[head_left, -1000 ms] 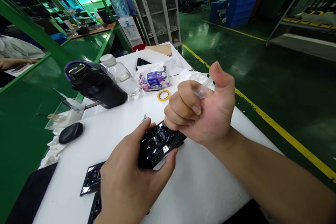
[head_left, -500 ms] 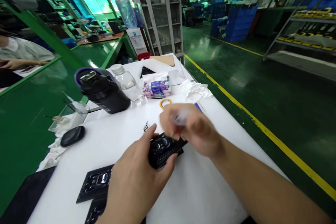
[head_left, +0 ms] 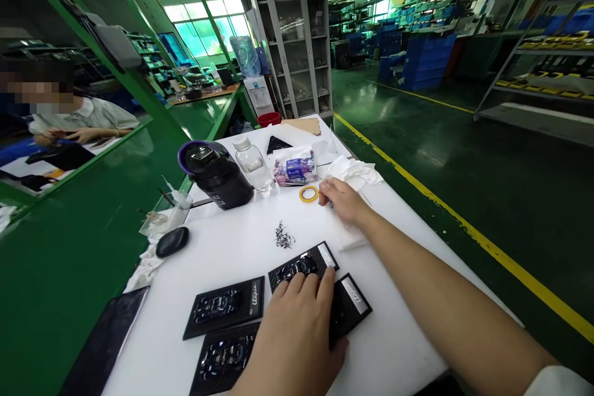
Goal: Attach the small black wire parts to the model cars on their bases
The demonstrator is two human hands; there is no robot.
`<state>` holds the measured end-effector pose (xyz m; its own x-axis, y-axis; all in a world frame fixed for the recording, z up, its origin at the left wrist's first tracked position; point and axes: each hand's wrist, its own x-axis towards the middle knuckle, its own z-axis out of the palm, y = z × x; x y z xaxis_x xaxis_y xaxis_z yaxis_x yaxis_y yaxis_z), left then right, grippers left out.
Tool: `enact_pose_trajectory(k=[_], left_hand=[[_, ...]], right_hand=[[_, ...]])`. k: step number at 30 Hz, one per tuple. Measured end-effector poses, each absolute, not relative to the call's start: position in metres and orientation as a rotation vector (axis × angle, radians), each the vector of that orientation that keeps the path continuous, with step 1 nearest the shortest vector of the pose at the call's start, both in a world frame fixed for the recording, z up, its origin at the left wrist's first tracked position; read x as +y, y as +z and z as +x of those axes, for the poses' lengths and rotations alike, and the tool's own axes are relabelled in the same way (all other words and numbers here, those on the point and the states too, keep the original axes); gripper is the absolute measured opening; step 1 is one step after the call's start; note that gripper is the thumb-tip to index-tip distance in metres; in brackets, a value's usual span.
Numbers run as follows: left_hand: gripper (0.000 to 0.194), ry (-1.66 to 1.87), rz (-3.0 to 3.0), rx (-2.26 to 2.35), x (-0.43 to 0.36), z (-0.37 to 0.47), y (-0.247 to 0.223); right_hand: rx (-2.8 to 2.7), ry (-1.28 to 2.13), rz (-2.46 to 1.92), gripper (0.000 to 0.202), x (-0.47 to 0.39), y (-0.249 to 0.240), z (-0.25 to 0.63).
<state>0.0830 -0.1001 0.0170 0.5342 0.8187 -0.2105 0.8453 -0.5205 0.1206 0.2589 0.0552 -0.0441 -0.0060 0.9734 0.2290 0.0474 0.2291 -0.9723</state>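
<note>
My left hand (head_left: 297,322) rests palm down, fingers spread, over a black textured plate with a silver label (head_left: 326,255) and partly over a second such plate (head_left: 355,297) on its right. Two more black plates lie to its left, one labelled "Utopia" (head_left: 225,306), the other (head_left: 225,356) nearer me and partly hidden by my hand. Farther out, my right hand (head_left: 341,198) is closed beside the yellow tape roll (head_left: 309,193); what its fingers hold is too small to make out. Small black scraps (head_left: 283,236) lie in a pile beyond the plates.
A black bottle (head_left: 218,176), a clear jar (head_left: 253,164), a tissue pack (head_left: 294,168) and crumpled tissue (head_left: 355,172) stand or lie at the back. A black oval case (head_left: 172,242) is on the left. Another person (head_left: 83,117) sits beyond the green partition.
The plate held up in my left hand is now down on the table, and that hand lies on it. My right hand has moved away toward the tape roll. The view has tilted up.
</note>
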Motion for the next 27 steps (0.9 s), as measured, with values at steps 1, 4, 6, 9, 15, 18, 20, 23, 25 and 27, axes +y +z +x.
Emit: enact_pose_trajectory(k=[1, 4, 6, 9, 15, 18, 20, 23, 25, 27], left_hand=[[0.079, -0.195, 2.564, 1.447, -0.101, 0.082, 0.018], [0.082, -0.207, 2.56, 1.555, -0.102, 0.08, 0.023], [0.088, -0.177, 2.574, 1.646, -0.101, 0.078, 0.026], [0.107, -0.128, 2.591, 1.697, -0.094, 0.075, 0.026], [0.124, -0.183, 2.506, 1.538, -0.079, 0.066, 0.023], [0.126, -0.152, 2.519, 1.465, -0.077, 0.064, 0.024], [0.125, -0.134, 2.508, 1.438, -0.078, 0.064, 0.026], [0.127, -0.118, 2.46, 1.445, -0.079, 0.063, 0.026], [0.128, -0.1, 2.433, 1.428, -0.078, 0.063, 0.023], [0.128, -0.069, 2.425, 1.381, -0.077, 0.062, 0.019]], right_hand=[[-1.345, 1.005, -1.085, 0.036, 0.055, -0.044, 0.259], [-1.328, 0.977, -1.125, 0.037, 0.054, -0.042, 0.261], [-1.338, 0.965, -1.15, 0.035, 0.052, -0.04, 0.263], [-1.384, 0.95, -1.191, 0.031, 0.047, -0.037, 0.263], [-1.435, 0.899, -1.209, 0.026, 0.042, -0.034, 0.261], [-1.445, 0.881, -1.184, 0.026, 0.041, -0.034, 0.261], [-1.44, 0.862, -1.149, 0.03, 0.04, -0.033, 0.263], [-1.409, 0.827, -1.088, 0.039, 0.042, -0.029, 0.267], [-1.366, 0.785, -1.062, 0.042, 0.046, -0.026, 0.27], [-1.321, 0.735, -1.057, 0.04, 0.049, -0.025, 0.272]])
